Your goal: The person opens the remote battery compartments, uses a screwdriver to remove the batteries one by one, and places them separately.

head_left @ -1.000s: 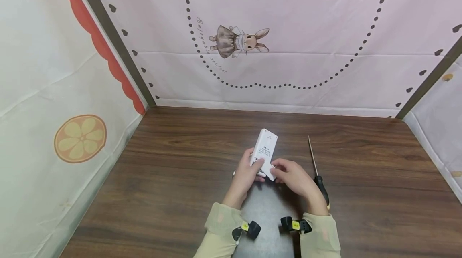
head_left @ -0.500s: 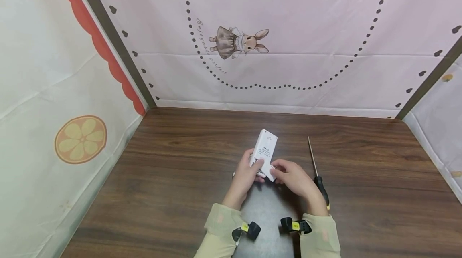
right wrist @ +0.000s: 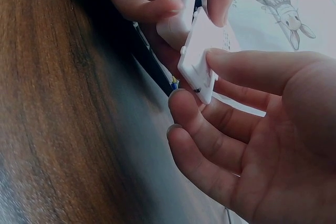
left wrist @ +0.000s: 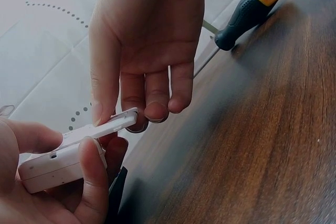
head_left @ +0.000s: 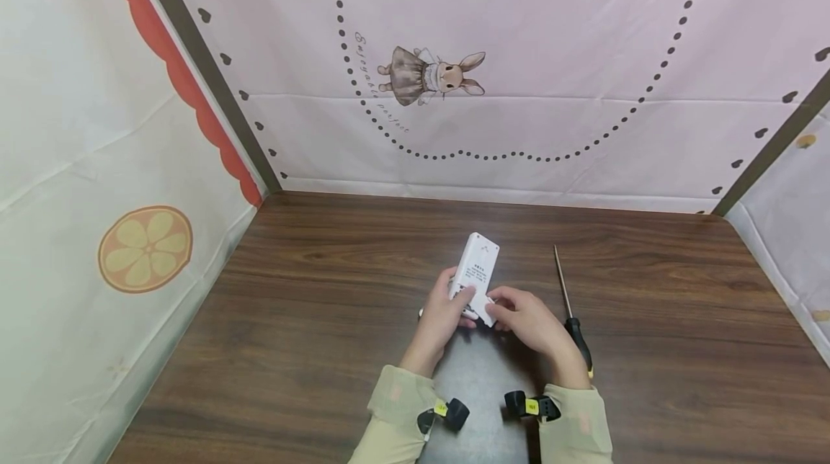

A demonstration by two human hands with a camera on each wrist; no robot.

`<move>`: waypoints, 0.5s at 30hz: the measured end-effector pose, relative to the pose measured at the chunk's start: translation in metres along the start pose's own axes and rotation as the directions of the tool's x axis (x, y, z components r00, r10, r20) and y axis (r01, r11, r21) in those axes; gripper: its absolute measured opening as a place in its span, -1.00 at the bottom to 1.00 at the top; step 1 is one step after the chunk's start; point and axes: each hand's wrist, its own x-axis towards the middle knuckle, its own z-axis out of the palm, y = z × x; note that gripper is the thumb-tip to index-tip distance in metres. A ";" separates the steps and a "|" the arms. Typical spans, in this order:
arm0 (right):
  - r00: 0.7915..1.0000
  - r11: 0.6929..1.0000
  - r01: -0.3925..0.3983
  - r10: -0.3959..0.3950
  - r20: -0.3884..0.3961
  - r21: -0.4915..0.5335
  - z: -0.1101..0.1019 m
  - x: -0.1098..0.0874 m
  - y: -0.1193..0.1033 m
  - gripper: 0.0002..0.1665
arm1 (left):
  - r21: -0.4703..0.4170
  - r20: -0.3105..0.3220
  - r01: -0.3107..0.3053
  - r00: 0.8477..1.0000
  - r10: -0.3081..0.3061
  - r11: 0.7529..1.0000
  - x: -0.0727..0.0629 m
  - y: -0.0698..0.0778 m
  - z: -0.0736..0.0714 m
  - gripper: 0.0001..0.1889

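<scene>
A white remote control (head_left: pixel 478 262) with printed text on its back is gripped by my left hand (head_left: pixel 441 314), the thumb lying across its back. At the near end, my right hand (head_left: pixel 528 316) pinches a white battery cover (right wrist: pixel 197 59) between thumb and fingers. The cover sits askew over the remote's lower part, and a gap with something dark inside shows between cover and body in the right wrist view. In the left wrist view the remote's side (left wrist: pixel 58 171) faces the camera, with the cover tilted above it. Whether cover and body still touch is hard to tell.
To the right of my right hand, a screwdriver (head_left: pixel 576 340) with a black and yellow handle lies on the brown wooden table (head_left: pixel 311 320), its shaft pointing away. Patterned cloth walls (head_left: pixel 551 53) stand behind and at both sides. A dark strip (right wrist: pixel 149 64) of unclear kind shows below the remote.
</scene>
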 end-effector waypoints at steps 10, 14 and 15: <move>1.000 1.000 -0.019 0.019 -0.002 0.007 0.000 0.001 0.001 -0.84 | 0.001 0.002 -0.004 1.000 0.004 1.000 -0.001 0.001 0.000 -0.57; 1.000 1.000 -0.015 0.015 -0.004 0.004 0.000 0.001 0.001 -0.84 | 0.011 0.002 -0.007 1.000 0.007 1.000 0.000 0.000 0.000 -0.57; 1.000 1.000 -0.017 0.017 -0.004 0.005 0.000 0.001 0.001 -0.84 | 0.011 0.003 -0.006 1.000 0.006 1.000 0.000 0.000 0.000 -0.57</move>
